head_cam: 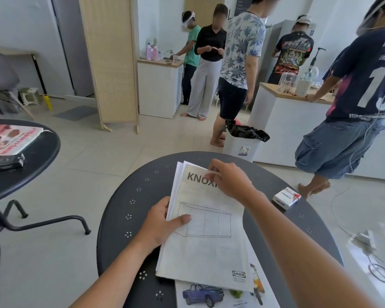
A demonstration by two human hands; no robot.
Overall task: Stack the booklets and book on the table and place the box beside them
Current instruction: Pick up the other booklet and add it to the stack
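Observation:
A white furniture-assembly booklet (206,245) lies on top of other white booklets on the round black table (129,196). Beneath them a leaflet showing a blue pickup truck (203,295) sticks out at the near edge. My left hand (165,221) grips the stack's left edge, thumb on the cover. My right hand (228,180) rests on the top booklet's far right corner, fingers pinching the page edge. A small white and red box (286,197) sits on the table to the right, apart from the stack.
A second black table (31,156) at left holds a pink-covered book (11,138) and a dark box (5,162). Several people stand beyond, near white counters (282,127). A white bin with a black liner (242,141) stands just past the table. Cables lie on the floor at right.

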